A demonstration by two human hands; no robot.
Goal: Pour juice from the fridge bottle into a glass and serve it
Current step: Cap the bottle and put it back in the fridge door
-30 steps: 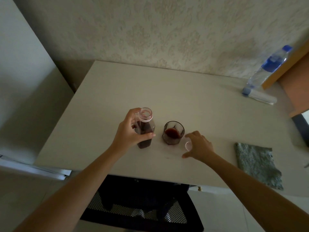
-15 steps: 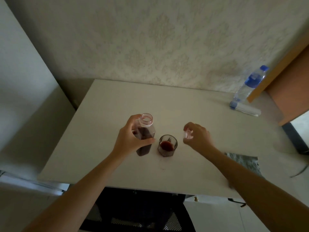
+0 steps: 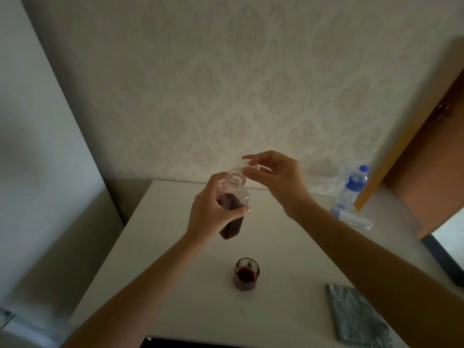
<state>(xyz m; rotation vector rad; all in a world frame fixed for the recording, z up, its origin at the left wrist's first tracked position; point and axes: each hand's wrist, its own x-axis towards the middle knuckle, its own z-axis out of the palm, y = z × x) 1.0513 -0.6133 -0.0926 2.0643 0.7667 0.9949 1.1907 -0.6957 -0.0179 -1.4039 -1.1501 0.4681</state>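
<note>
left hand (image 3: 209, 217) grips juice bottle (image 3: 232, 204); right hand (image 3: 278, 180) fingers pinch cap (image 3: 241, 166).

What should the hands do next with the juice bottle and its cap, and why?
Probably lower the small clear cap onto the open neck and twist it shut. The left hand grips the clear plastic bottle of dark red juice above the table, the right hand pinches the cap beside its mouth, and the short faceted glass already holds juice.
</note>
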